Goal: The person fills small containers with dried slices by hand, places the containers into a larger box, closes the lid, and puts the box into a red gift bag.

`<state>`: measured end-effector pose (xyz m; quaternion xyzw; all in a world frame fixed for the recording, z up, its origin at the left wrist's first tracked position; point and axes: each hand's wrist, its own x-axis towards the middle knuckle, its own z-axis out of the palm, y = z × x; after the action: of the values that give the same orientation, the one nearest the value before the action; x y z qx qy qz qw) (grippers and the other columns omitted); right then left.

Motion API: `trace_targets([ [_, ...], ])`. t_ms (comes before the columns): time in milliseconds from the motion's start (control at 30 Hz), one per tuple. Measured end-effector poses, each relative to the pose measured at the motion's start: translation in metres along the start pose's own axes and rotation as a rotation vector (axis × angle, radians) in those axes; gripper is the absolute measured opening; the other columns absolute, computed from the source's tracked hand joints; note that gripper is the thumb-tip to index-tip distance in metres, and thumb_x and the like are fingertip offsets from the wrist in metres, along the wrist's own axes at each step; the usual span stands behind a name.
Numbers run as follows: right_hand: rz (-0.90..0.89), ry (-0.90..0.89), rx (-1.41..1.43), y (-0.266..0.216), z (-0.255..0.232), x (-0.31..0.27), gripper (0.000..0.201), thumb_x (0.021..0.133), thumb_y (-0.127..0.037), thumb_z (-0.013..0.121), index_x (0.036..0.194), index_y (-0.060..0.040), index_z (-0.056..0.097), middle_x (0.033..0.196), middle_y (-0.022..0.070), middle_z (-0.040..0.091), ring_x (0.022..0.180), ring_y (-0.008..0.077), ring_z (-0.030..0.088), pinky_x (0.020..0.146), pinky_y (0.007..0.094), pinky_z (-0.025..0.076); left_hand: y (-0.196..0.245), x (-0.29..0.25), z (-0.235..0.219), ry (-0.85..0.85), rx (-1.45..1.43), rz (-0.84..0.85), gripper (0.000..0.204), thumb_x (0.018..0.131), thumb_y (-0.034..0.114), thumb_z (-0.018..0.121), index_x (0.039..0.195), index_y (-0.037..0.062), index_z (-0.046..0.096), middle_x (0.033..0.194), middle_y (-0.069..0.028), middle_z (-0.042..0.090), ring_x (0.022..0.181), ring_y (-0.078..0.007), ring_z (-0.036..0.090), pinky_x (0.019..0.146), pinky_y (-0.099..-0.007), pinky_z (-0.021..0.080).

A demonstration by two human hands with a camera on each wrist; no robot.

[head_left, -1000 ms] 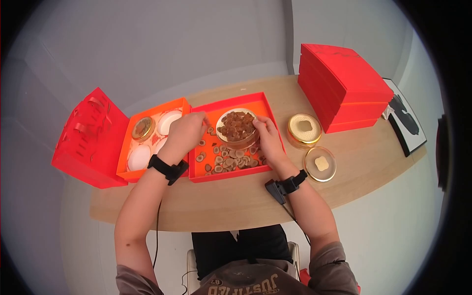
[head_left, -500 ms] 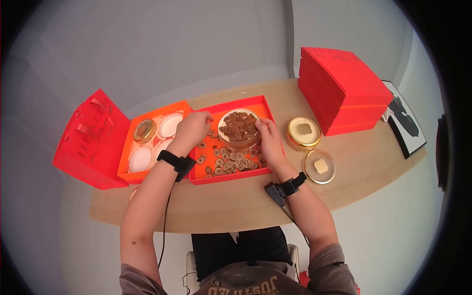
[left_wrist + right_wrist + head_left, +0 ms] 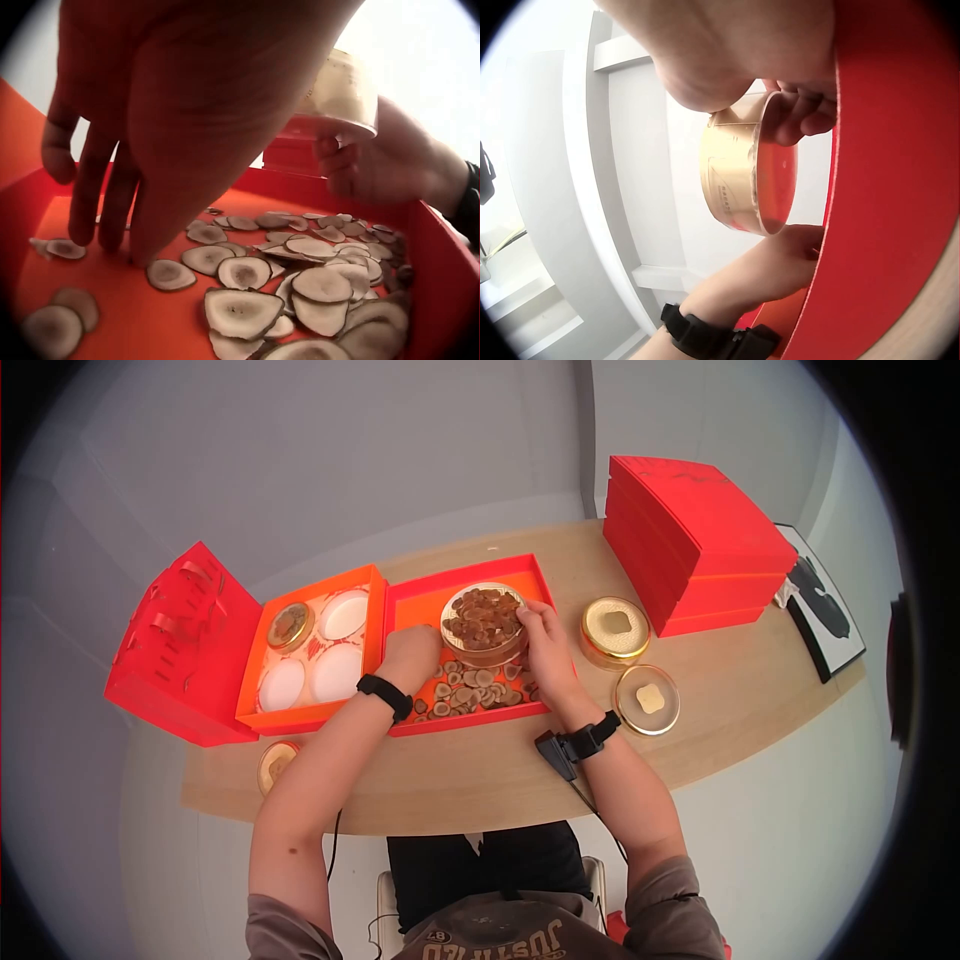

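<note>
My right hand (image 3: 548, 655) grips a round, gold-labelled tub (image 3: 487, 657) by its side, fingers curled under its base. Brown dried pieces (image 3: 482, 618) are heaped on top of the tub. It is held over a shallow red tray (image 3: 470, 567) with an orange floor. Thin, pale slices with dark rims (image 3: 244, 274) lie scattered and piled across that floor. My left hand (image 3: 412, 655) reaches down into the tray's left part. In the left wrist view its fingers (image 3: 94, 187) point downward, tips close to the floor beside a few loose slices.
Left of the tray stands an orange box (image 3: 250, 695) with white round recesses and one filled jar (image 3: 290, 627); its red lid (image 3: 180, 645) is raised. Gold-rimmed containers (image 3: 615, 632) stand at right, another (image 3: 275, 762) at front left. Stacked red boxes (image 3: 690, 540) and a picture frame (image 3: 825, 600) are farther right.
My left hand has moved from the tray's upper left edge down and toward the slices, its fingers now lower in the tray. My right hand keeps the tub in nearly the same place.
</note>
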<state>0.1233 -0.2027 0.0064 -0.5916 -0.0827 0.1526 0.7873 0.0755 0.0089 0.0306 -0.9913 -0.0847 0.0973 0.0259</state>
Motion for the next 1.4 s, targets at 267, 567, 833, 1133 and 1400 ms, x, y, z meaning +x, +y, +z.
trace_targets([
  [267, 0.026, -0.016, 0.025, -0.006, 0.002, -0.004, 0.043, 0.101, -0.034, 0.058, 0.132, -0.005, 0.051, 0.097, 0.0058, 0.065, 0.069, 0.0108, 0.06, 0.052, 0.0245, 0.048, -0.009, -0.007, -0.001, 0.166, 0.023, 0.034, 0.025, 0.079, 0.018, 0.081, 0.099, 0.0049, 0.073, 0.097, -0.015, 0.074, 0.096, -0.0334, 0.071, 0.078, -0.0452, 0.058],
  [567, -0.014, -0.026, 0.022, -0.001, 0.001, 0.0, 0.045, 0.101, -0.032, 0.059, 0.133, -0.0028, 0.049, 0.094, 0.006, 0.065, 0.064, 0.0103, 0.059, 0.045, 0.0245, 0.045, 0.0, -0.024, -0.068, 0.58, -0.571, 0.293, 0.017, 0.092, 0.015, 0.07, 0.101, 0.0003, 0.07, 0.09, -0.0104, 0.073, 0.083, -0.0232, 0.069, 0.078, -0.0352, 0.056],
  [833, 0.0, -0.021, 0.038, -0.005, 0.003, -0.003, 0.046, 0.101, -0.033, 0.059, 0.134, -0.0024, 0.049, 0.094, 0.0065, 0.065, 0.062, 0.0108, 0.059, 0.045, 0.0255, 0.045, 0.002, -0.031, -0.065, 0.486, -0.544, 0.253, 0.014, 0.093, 0.019, 0.066, 0.101, 0.0089, 0.072, 0.095, -0.0085, 0.074, 0.087, -0.0245, 0.07, 0.074, -0.0384, 0.055],
  [1133, -0.012, -0.026, 0.023, -0.002, 0.002, -0.001, 0.042, 0.101, -0.033, 0.059, 0.131, -0.0034, 0.05, 0.086, 0.0056, 0.062, 0.055, 0.0111, 0.056, 0.043, 0.0251, 0.044, -0.026, -0.044, -0.014, -0.152, 0.141, 0.158, 0.022, 0.085, 0.026, 0.072, 0.098, 0.0091, 0.074, 0.097, -0.0101, 0.074, 0.094, -0.0289, 0.071, 0.08, -0.0417, 0.056],
  [1400, 0.02, -0.02, 0.009, -0.004, 0.002, -0.002, 0.042, 0.102, -0.033, 0.058, 0.131, -0.0043, 0.05, 0.087, 0.0061, 0.062, 0.055, 0.0105, 0.056, 0.044, 0.0246, 0.043, -0.005, -0.054, -0.009, -0.272, 0.322, 0.131, 0.029, 0.084, 0.037, 0.075, 0.097, 0.0102, 0.075, 0.097, -0.0097, 0.075, 0.096, -0.0283, 0.072, 0.082, -0.0437, 0.052],
])
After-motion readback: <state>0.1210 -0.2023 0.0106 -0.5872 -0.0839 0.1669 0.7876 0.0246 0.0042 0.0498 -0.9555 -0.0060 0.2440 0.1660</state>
